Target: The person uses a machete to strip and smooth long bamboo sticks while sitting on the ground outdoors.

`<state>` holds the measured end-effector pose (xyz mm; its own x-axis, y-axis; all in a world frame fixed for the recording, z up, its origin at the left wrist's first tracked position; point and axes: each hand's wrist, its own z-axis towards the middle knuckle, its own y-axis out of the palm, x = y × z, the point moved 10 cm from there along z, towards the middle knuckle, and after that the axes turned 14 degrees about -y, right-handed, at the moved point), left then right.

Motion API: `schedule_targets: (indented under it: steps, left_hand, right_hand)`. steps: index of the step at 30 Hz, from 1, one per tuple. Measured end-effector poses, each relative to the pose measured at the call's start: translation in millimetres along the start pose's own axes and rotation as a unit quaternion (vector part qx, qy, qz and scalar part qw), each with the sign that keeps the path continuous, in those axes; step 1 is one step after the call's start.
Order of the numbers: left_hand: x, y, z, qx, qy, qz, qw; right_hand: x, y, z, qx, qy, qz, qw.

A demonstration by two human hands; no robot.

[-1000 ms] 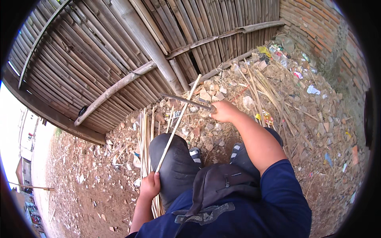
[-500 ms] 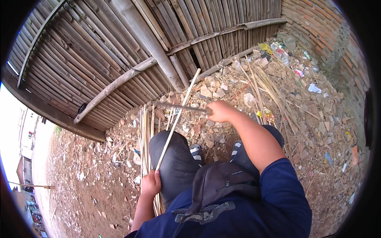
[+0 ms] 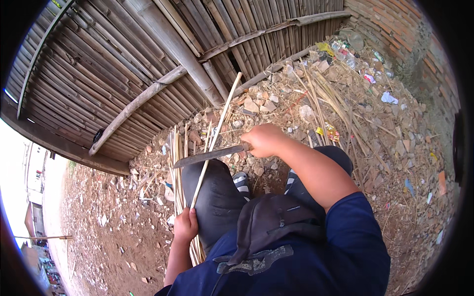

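Observation:
My left hand (image 3: 185,225) is closed around the lower end of a pale bamboo strip (image 3: 224,113), which slants up and away over my left knee. In my right hand (image 3: 266,140) is the handle of a machete (image 3: 210,156), its long dark blade pointing left. The blade crosses the strip just above my knee; whether it touches the strip I cannot tell. A bundle of thin bamboo strips (image 3: 177,148) lies along the outside of my left leg, partly hidden by my left hand and forearm.
A bamboo-slat wall (image 3: 113,74) with a thick bamboo post (image 3: 182,49) rises ahead. At right stands a brick wall (image 3: 395,29). Split bamboo pieces (image 3: 335,101) lie on rubble-strewn ground, with litter (image 3: 340,52) in the far corner. My sandalled feet (image 3: 241,183) are between broken stones.
My right hand has drawn the machete nearer and slightly left, so its blade sits lower along the strip. My left hand keeps its hold with little movement.

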<state>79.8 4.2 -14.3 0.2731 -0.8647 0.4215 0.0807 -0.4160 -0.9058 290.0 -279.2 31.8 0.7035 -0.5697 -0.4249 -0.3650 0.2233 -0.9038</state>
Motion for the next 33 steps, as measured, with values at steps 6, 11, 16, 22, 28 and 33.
schedule_targets:
  steps: [6, 11, 16, 22, 28, 33]
  left_hand:
    - [2.8, -0.4, 4.9, 0.017, 0.027, 0.003, 0.999]
    - [0.9, -6.4, -1.4, 0.013, 0.033, -0.018, 0.999]
    - [1.2, -11.6, -12.7, 0.022, 0.021, -0.009, 1.000]
    - [-4.3, -20.9, -19.7, 0.010, 0.037, -0.008, 0.999]
    - [-13.7, -24.7, -37.9, 0.004, 0.031, 0.003, 1.000]
    - [-32.9, -14.9, -55.4, -0.011, 0.013, 0.007, 1.000]
  right_hand:
    - [109.1, -2.1, -6.1, 0.114, 0.139, 0.109, 0.978]
    - [80.7, -16.7, -11.2, 0.162, 0.143, 0.152, 0.964]
    - [-2.2, -13.2, -6.0, 0.056, -0.010, -0.021, 0.998]
    - [51.6, -5.1, -16.6, 0.045, 0.076, 0.085, 0.992]
    - [75.7, -27.0, -45.3, 0.137, 0.115, 0.016, 0.984]
    - [5.3, -18.0, -30.2, 0.045, 0.044, -0.006, 0.998]
